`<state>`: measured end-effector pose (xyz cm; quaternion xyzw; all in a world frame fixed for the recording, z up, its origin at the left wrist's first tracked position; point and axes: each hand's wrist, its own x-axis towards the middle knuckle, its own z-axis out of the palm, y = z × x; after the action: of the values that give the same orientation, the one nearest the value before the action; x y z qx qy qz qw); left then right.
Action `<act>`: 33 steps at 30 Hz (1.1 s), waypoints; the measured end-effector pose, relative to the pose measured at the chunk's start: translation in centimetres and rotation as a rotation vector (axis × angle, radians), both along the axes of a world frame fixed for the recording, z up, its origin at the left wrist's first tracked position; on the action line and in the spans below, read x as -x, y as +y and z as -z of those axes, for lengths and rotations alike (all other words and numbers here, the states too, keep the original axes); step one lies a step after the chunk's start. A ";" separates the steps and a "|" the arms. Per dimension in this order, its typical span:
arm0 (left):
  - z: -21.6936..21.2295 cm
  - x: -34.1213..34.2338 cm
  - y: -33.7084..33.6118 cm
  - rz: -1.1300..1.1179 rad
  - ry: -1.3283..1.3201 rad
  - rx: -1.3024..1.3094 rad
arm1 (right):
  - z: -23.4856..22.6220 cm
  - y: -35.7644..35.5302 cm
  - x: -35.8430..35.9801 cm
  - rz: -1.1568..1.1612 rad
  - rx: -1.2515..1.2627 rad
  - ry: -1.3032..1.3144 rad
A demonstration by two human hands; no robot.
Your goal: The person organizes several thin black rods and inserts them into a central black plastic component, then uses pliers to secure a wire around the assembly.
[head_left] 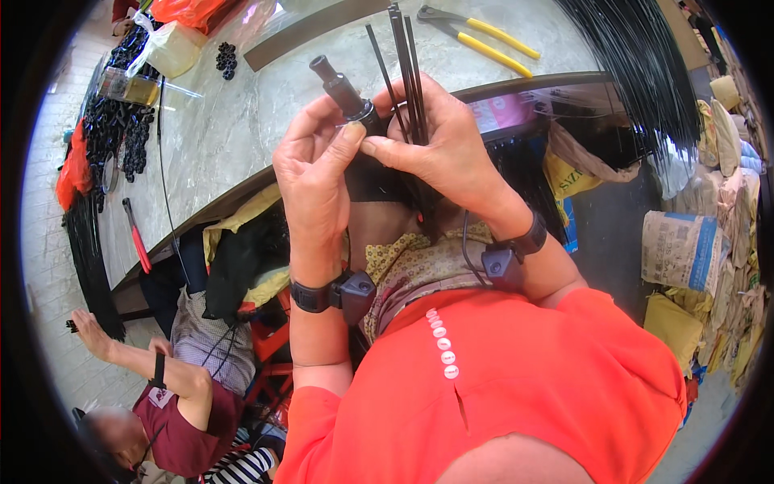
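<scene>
Hands up close, working thin black rods into a little black cap

Left hand (310, 173) pinches the black cap piece (345, 91) between thumb and fingers, and the right hand (447, 153) is clenched round the bundle of black rods (405, 68), held up over the marble table (242, 129). Rods look light but springy and slick, so I'd say grip low near the cap. Yellow-handled pliers (484, 36) lie behind.

Marble table (242, 121) — yellow-handled pliers (484, 36), black caps (226, 59), red-handled tool (137, 235).
</scene>
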<state>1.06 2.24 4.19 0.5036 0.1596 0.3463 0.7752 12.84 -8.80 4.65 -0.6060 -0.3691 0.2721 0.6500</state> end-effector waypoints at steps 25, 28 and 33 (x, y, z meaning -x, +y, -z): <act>0.0 -0.7 -1.0 -0.097 0.010 -0.119 | 0.5 0.0 -0.7 -0.050 -0.065 0.068; 0.0 -0.6 -1.1 -0.096 0.003 -0.137 | -0.3 -0.5 -1.4 -0.165 0.041 0.161; 0.1 -1.1 -1.2 -0.082 -0.035 -0.184 | 0.4 -0.3 -1.2 -0.031 -0.261 0.049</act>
<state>2.16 1.03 4.05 0.5596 0.1339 0.4000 0.7134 14.01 -9.10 4.30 -0.5037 -0.3946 0.2466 0.7279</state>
